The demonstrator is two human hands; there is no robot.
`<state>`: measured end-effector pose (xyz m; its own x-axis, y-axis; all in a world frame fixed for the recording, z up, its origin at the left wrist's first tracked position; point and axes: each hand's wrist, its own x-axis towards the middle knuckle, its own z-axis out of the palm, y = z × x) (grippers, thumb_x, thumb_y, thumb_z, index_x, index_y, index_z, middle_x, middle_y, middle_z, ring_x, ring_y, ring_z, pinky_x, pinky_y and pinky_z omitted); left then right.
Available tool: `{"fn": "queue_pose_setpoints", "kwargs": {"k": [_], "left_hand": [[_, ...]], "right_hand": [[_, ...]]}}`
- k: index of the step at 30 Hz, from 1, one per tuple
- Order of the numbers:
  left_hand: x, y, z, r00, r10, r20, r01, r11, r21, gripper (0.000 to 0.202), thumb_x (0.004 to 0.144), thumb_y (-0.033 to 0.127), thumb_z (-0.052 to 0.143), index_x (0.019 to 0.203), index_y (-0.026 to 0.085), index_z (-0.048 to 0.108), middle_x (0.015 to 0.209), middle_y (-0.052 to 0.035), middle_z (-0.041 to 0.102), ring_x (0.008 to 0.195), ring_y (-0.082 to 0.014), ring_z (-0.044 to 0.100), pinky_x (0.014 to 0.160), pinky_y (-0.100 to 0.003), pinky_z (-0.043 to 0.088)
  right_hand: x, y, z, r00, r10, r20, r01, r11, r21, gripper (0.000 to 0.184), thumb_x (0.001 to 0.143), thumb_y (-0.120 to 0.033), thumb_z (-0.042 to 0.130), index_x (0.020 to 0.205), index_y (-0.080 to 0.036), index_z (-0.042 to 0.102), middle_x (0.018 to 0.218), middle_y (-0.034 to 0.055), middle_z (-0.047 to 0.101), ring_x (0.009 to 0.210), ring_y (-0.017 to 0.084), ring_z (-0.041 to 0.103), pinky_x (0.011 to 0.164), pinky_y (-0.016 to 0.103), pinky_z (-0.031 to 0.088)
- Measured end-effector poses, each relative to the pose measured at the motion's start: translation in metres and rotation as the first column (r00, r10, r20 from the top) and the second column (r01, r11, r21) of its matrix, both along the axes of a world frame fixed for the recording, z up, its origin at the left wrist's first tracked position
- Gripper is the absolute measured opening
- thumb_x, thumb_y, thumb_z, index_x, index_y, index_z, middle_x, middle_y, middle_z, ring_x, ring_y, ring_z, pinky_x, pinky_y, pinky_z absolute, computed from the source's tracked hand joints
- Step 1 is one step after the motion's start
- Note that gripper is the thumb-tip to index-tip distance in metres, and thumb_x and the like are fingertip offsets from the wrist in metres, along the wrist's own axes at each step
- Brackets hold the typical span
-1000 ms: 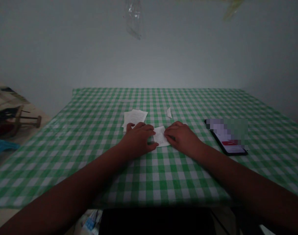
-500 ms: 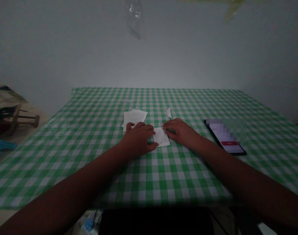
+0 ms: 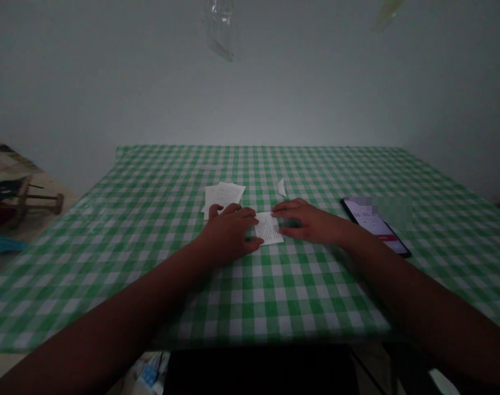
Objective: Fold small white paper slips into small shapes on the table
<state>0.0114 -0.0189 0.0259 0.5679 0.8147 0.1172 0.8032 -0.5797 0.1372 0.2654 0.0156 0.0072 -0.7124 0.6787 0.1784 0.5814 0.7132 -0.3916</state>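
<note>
A green-and-white checked tablecloth (image 3: 270, 296) spreads beneath two bare hands, the left (image 3: 230, 230) and the right (image 3: 305, 222), neither clenched, thumbs parted from fingers; how firmly they press, one cannot tell. A phone (image 3: 365, 218) lies against the right forearm's outline, where a sideways sweep could nudge it. Loose papers (image 3: 225, 193) by the left hand may slide if brushed. Between the hands, a small printed sheet (image 3: 268, 230) lies flat, liable to crease under uneven pressure. Beyond, a draught might shift a scrap (image 3: 281, 187).
</note>
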Motion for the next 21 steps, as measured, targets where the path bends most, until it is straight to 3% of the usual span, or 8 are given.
{"fn": "queue_pose_setpoints", "kwargs": {"k": [2,5,11,21], "left_hand": [[0.0,0.0,0.0,1.0,0.006,-0.001,-0.006,1.0,-0.003,0.037,0.084,0.05,0.063,0.113,0.028,0.066,0.133,-0.0039,0.063,0.122,-0.0315,0.051,0.102,-0.06,0.026],[0.0,0.0,-0.001,1.0,0.009,0.001,-0.009,1.0,0.006,0.037,0.084,0.05,0.063,0.113,0.028,0.067,0.133,-0.0039,0.063,0.122,-0.0317,0.051,0.103,-0.06,0.025],[-0.001,0.001,-0.003,1.0,0.004,0.007,-0.004,1.0,0.007,0.037,0.084,0.05,0.063,0.114,0.029,0.067,0.131,-0.0033,0.063,0.122,-0.0322,0.051,0.104,-0.06,0.025],[0.0,0.0,0.002,1.0,0.002,0.011,-0.002,1.0,-0.01,0.037,0.084,0.048,0.062,0.113,0.026,0.066,0.132,-0.0054,0.063,0.122,-0.0318,0.051,0.101,-0.061,0.026]], "right_hand": [[-0.007,0.004,-0.002,0.998,-0.03,-0.054,0.032,0.999,0.037,0.027,0.096,-0.029,0.054,0.118,-0.023,0.069,0.123,0.0073,0.068,0.118,0.022,0.058,0.106,0.044,0.039],[-0.017,0.009,-0.007,0.994,-0.075,-0.075,0.082,0.992,0.093,0.022,0.096,-0.021,0.053,0.106,-0.021,0.072,0.111,0.006,0.072,0.107,0.02,0.062,0.1,0.042,0.041],[-0.014,0.012,-0.008,0.996,-0.085,-0.02,0.087,0.991,0.098,0.021,0.091,-0.024,0.06,0.108,-0.022,0.071,0.117,0.0061,0.071,0.111,0.022,0.061,0.101,0.042,0.042],[0.004,-0.002,0.007,0.992,-0.016,0.128,0.02,0.999,-0.029,0.066,0.074,-0.039,0.077,0.136,-0.028,0.058,0.144,0.0063,0.054,0.129,0.034,0.047,0.103,0.052,0.042]]}}
